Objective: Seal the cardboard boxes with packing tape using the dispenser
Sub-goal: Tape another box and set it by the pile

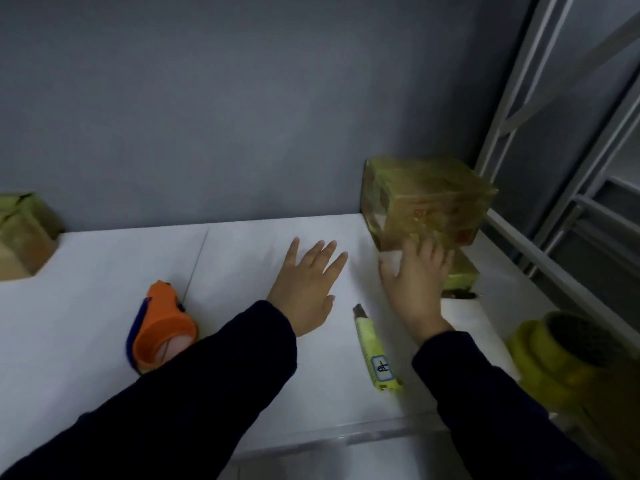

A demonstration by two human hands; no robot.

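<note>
- Nearest the camera, the left sleeve (194,393) and the right sleeve (485,400) stretch forward over the white counter (86,271).
- The left hand (306,289) lies flat on the counter, fingers spread and straight, holding nothing.
- The right hand (415,282) is laid against the near face of the glossy cardboard box (426,199) at the rear right. Its fingers are spread and fairly straight, and motion blur hides whether any fingertip hooks an edge.
- That box sits on a lower box (462,275), close by the metal rack (571,133). Another box (24,233) shows at the far left edge.
- The orange tape dispenser (162,327) lies untouched just beside the left forearm. A yellow-green utility knife (375,348) lies between the 2 arms, and yellow tape rolls (568,348) stand at the right edge.
- The step in hand looks like handling the top box of the stack, probably fetching it to the middle of the counter.
- To do it well, bring the left hand over so that 1 hand is on each side, since a flat palm on a shiny face may slip.
- Lift the box clear rather than dragging it, so the lower box is not pulled along.
- Set it down seam up, away from the knife's blade end and within reach of the dispenser.
</note>
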